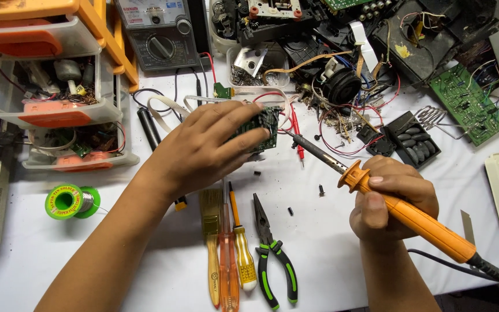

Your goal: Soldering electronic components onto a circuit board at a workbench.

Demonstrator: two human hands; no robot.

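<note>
Head view: left hand (203,147) grip pinches a board (259,128) mid-desk (330,254); right hand (391,199) grip wraps an iron (417,219), tip at the board.

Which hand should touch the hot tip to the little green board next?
Probably the right hand: it grips the soldering iron, tip aimed at the board, which the left hand holds.
</note>
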